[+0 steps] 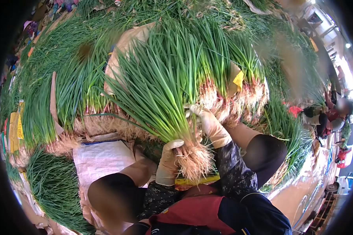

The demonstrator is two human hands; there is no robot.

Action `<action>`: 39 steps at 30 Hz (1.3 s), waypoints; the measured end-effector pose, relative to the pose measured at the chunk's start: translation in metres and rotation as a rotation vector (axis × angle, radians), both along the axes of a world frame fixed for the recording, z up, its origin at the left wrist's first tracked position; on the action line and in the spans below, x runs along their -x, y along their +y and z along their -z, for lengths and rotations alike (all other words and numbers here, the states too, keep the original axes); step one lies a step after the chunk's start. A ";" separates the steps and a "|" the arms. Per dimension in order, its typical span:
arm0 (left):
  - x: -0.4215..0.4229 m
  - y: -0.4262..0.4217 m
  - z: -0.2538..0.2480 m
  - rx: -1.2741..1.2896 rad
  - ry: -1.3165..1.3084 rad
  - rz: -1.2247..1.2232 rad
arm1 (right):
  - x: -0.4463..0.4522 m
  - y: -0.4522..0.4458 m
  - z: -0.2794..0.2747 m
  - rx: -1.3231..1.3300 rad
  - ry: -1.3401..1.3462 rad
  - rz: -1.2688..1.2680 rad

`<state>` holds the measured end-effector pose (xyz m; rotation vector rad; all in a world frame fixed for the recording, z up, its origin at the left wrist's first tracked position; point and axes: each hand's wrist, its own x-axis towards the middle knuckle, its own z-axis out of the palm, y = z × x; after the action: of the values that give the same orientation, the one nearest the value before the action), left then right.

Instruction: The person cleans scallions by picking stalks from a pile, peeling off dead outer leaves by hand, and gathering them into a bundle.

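Across the far side of your workspace, broad heaps of green onions (51,43) spread from left to right, their leaves overlapping in a thick mat. Nearer on the left, a row of sorted onions (80,94) lies with leaves pointing away from you and pale roots towards you. The bundle (157,102) you are handling is in front of you at the centre, its long leaves fanning far and left, its roots hanging near your lap. More bunches (213,51) lie just beyond it to the right, with reddish stem bases and straw-coloured roots.

Another green pile (53,192) lies at the near left, beside a pale sack (102,160) spread next to your left knee. Your bent knees stand to either side of the bundle. Behind its leaves, a tan sheet (115,64) rises on the far left. Well apart on the right, another person (335,125) in a red top is low down beside the greens.

Your gloved right hand (210,123) is at the right side of the stalks, fingers curled against them; you cannot tell from this view how firmly they close. Your gloved left hand (169,160) is clamped around the bundle's base, just above the roots (195,158), thumb across the front. Smallest is a yellow piece (238,80) among the bunches at far right.
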<state>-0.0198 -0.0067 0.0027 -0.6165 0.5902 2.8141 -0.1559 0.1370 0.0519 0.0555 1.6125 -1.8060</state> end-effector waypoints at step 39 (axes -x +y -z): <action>-0.001 0.001 0.003 -0.194 0.008 0.092 | 0.034 0.023 0.058 -0.562 1.174 -0.266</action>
<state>-0.0185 -0.0055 -0.0006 -0.5271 0.3326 2.7441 -0.1898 0.1598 -0.0064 -1.0814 2.6934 -1.1031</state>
